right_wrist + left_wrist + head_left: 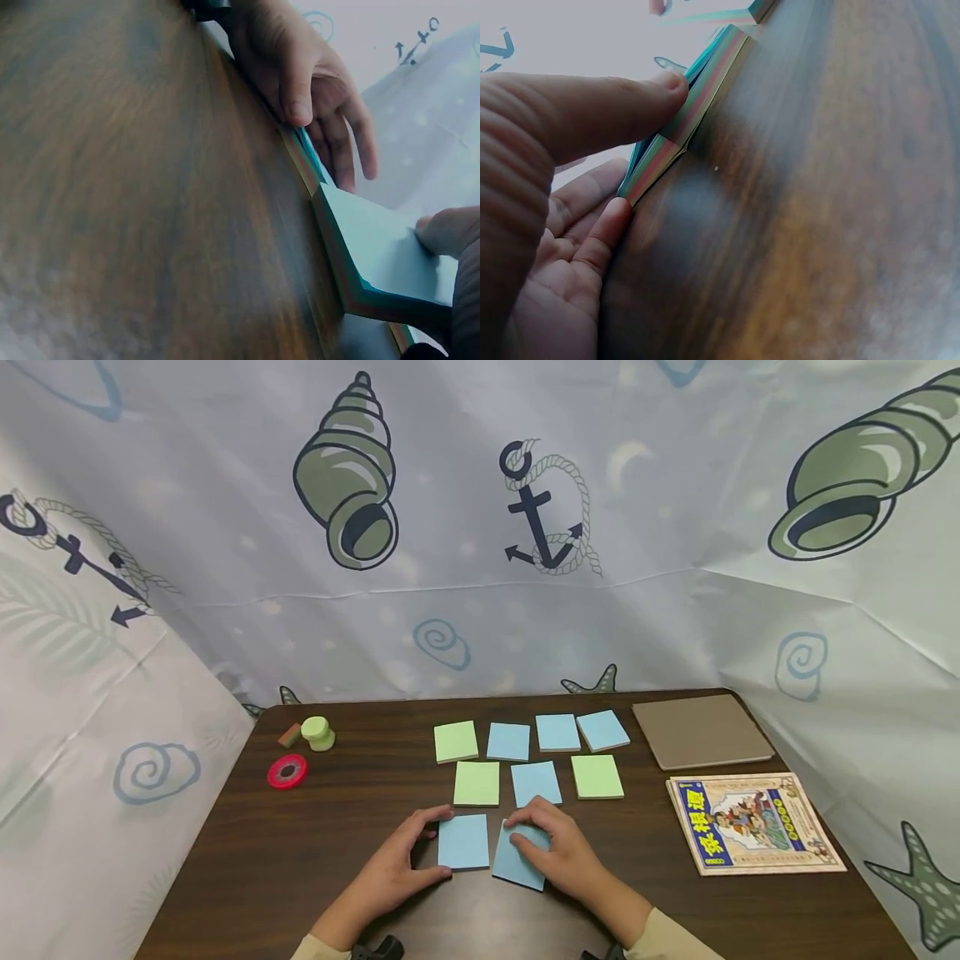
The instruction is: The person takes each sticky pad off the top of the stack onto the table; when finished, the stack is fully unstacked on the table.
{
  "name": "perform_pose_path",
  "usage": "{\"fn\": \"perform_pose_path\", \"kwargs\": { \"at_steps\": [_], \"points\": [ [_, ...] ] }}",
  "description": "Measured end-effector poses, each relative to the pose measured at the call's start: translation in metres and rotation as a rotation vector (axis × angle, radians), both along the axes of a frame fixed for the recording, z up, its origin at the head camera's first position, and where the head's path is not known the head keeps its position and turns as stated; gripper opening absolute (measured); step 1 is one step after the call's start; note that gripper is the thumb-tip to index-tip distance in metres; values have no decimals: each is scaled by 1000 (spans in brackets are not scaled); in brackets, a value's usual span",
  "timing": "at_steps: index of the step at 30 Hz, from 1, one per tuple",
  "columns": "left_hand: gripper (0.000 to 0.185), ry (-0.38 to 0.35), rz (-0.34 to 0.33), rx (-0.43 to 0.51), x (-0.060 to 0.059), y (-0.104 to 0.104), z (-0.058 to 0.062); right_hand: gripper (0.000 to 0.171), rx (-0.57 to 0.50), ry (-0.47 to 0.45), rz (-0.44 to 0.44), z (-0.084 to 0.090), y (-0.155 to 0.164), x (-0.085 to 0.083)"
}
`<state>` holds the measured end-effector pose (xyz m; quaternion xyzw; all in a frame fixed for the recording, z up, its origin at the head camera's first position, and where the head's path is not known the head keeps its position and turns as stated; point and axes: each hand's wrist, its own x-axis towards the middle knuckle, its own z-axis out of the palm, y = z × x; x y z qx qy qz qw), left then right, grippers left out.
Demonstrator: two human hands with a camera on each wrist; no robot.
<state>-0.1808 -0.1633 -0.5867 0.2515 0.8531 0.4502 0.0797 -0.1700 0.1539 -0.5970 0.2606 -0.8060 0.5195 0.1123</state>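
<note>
- Resting at 6 o'clock on the counter (300, 860), the left hand (390, 872) is bracing a square blue pad (463, 841), its thumb and fingers (431, 820) curled against the pad's left edges and gripping them; the left wrist view is showing a multicoloured stack edge, so a sideways squeeze could be fanning the sheets.
- Lying just right of it, the right hand (562, 852) is pressing curled fingers down on a tilted blue pad (517, 858) whose near corner is skewed off the row; a push could be sliding it under or over its neighbour, since their edges are touching.
- Sitting just beyond at 12 o'clock, the green pad (476, 782) and another blue pad (536, 783) are risking a nudge from the knuckles.
- Lying at 3 o'clock, well apart, the picture book (753, 822) is looking safe.
</note>
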Motion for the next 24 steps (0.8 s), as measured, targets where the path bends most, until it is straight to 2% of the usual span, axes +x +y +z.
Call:
{"fn": "perform_pose_path", "kwargs": {
  "at_steps": [5,10,13,16,24],
  "points": [
    [84,5,-1,15,0,-2,-1,31,93,26,-61,2,-3,-1],
    [82,33,-9,22,1,-3,-2,35,191,139,-97,0,-2,-3],
    [83,10,-3,15,1,-2,-1,35,235,177,-106,-2,-1,-4],
    [83,-17,4,8,2,-1,0,32,250,186,-99,-3,-1,-4],
    [83,-22,5,2,2,-2,0,28,231,165,-73,-6,-1,-4]
  ]
}}
